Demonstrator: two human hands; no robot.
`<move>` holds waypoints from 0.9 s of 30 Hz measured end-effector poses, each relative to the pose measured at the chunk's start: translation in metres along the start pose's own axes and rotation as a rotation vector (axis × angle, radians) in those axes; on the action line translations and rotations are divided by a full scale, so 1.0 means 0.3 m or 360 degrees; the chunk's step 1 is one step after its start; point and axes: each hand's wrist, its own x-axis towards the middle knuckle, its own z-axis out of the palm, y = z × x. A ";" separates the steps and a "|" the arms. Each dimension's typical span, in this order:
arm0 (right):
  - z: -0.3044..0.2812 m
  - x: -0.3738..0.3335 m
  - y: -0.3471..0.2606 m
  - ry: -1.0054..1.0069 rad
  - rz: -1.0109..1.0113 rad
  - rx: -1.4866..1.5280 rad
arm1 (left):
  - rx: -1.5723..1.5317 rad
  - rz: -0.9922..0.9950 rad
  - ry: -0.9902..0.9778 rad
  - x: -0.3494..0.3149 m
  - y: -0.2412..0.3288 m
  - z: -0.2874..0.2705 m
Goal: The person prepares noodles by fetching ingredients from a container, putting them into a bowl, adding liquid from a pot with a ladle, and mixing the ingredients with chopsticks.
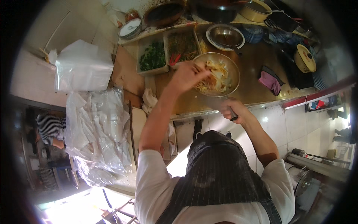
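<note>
A round metal pan [235, 76] sits over the near side of the metal counter. Inside lies a mix of pale and orange-brown shredded food [220, 76]. My right hand [235, 109] is closed round the pan's handle, whose dark end [233, 114] sticks out below the fist. My left hand [188, 76] is over the pan's left side, its fingers reaching toward the food. Motion smears those fingers, so whether they pinch anything does not show.
Left of the pan stand a tub of chopped greens [153, 56] and a tub of brownish food [182, 44] with red tongs-like handles. A steel bowl [240, 39] is behind it; a pink and dark cloth [270, 80] lies right. Clear plastic bags [99, 130] cover the left side.
</note>
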 end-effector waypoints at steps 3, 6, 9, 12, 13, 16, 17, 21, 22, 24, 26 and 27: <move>0.017 0.028 0.030 -0.0028 0.0017 0.0014 | 0.0047 0.0060 -0.0020 0.007 -0.042 -0.007; -0.039 0.011 -0.007 -0.0107 0.0094 0.0035 | -0.0236 -0.0332 -0.0007 0.014 -0.029 -0.033; -0.002 0.058 0.027 0.0061 -0.0123 -0.0026 | 0.0177 0.0161 -0.0002 0.054 0.043 0.045; -0.054 0.033 0.011 -0.0050 -0.0003 -0.0060 | -0.0119 -0.0507 -0.0050 0.055 0.048 -0.028; -0.078 0.027 0.008 -0.0057 0.0019 0.0003 | -0.0161 -0.0587 -0.0073 0.041 0.025 -0.029; -0.017 0.059 0.053 0.0016 -0.0038 -0.0100 | -0.0084 -0.0204 -0.0044 0.049 0.015 0.054; 0.006 0.046 0.059 0.0013 -0.0031 -0.0226 | -0.0094 -0.0376 0.0004 0.083 -0.013 0.026; -0.067 0.057 0.047 0.0212 -0.0077 -0.0027 | -0.0129 -0.0166 -0.0105 0.014 -0.055 0.082; -0.043 0.084 0.057 0.0089 -0.0164 -0.0026 | -0.0041 0.0025 -0.0016 0.035 -0.023 0.114; -0.032 0.052 0.069 -0.0004 -0.0023 -0.0079 | -0.0026 -0.0229 0.0023 0.058 -0.123 0.070; -0.053 0.032 0.053 0.0030 -0.0039 -0.0083 | -0.0106 -0.0604 -0.0095 0.078 -0.023 0.002; -0.046 0.048 0.046 0.0056 -0.0108 -0.0080 | -0.0067 -0.0316 -0.0012 0.061 -0.027 0.025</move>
